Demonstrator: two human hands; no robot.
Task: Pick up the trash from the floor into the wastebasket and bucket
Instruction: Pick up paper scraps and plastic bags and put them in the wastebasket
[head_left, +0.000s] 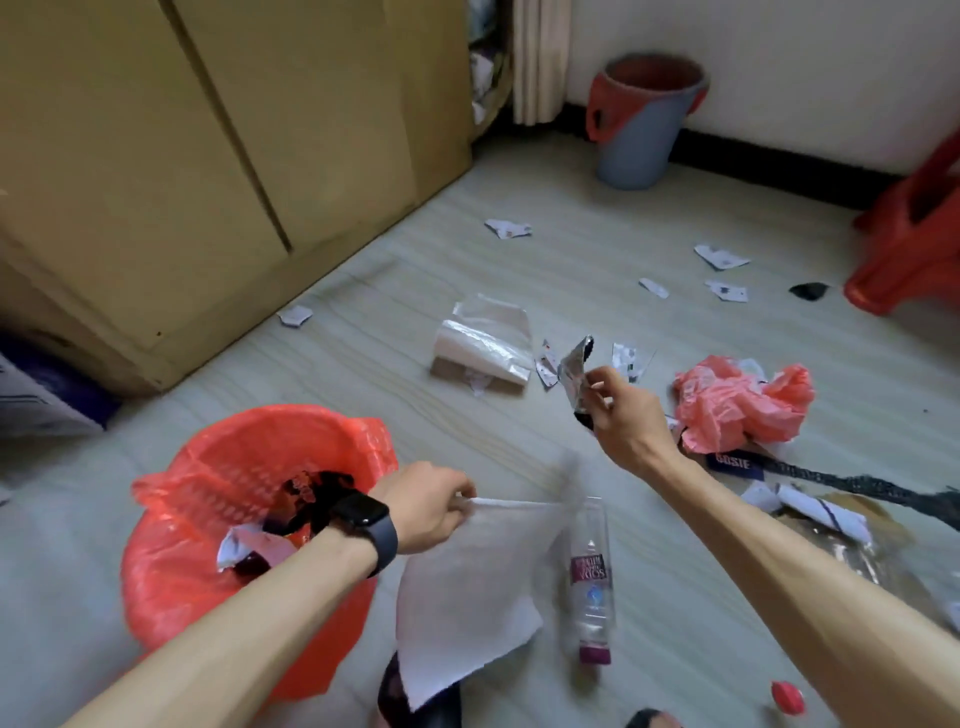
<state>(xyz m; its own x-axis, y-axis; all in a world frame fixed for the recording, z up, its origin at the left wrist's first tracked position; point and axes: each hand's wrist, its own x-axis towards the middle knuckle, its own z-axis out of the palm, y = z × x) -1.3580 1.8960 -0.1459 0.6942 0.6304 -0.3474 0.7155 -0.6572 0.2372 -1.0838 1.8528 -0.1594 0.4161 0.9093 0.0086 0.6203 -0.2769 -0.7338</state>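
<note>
Near left stands the lined wastebasket (171, 571). The left hand (423, 506), grip clamped on a limp white sheet (467, 587) just beside it, risks snagging the rim and dragging the liner. Right hand (621, 415), grip pinching a foil wrapper (574, 371) above mid-floor: thin hold, it could slip.

head view looks steeply down, close over the littered floor (363, 364).

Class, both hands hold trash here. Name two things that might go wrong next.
1. The left hand grips only one edge of the white sheet, which hangs beside the wastebasket, not over it; released now, it would likely land on the floor.
2. The bottle lies loose right beside the sheet; a step forward might kick it away.
</note>
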